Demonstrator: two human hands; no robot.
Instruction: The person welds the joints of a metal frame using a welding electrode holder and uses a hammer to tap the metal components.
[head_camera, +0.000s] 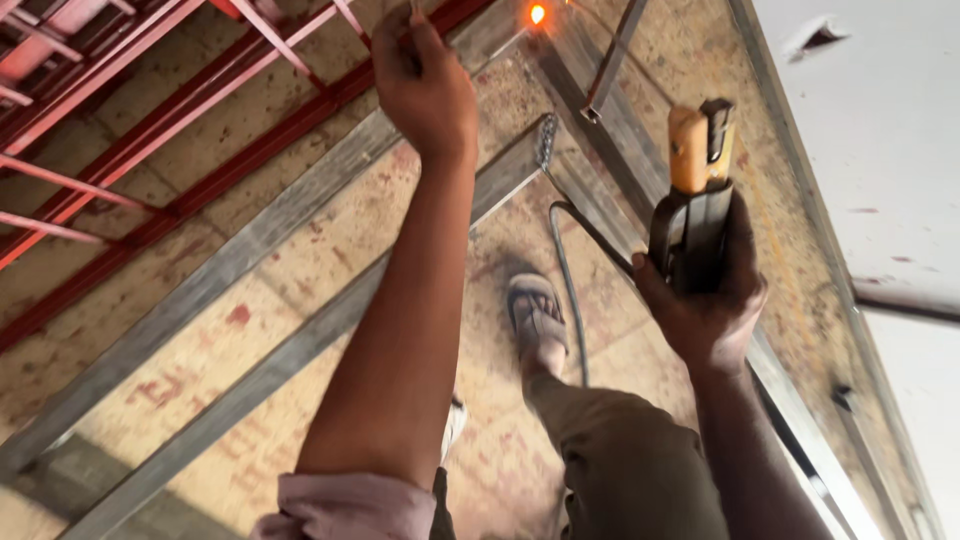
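Now your right hand (712, 290) clamps the welding electrode holder (695, 200) upright, its long axis pointing toward the glowing spot (537, 14) up and left, while your left hand (425, 85), nearer it, pinches a thin rod (412, 8) above the grey steel bars (300, 215), open floor (420, 260) between.
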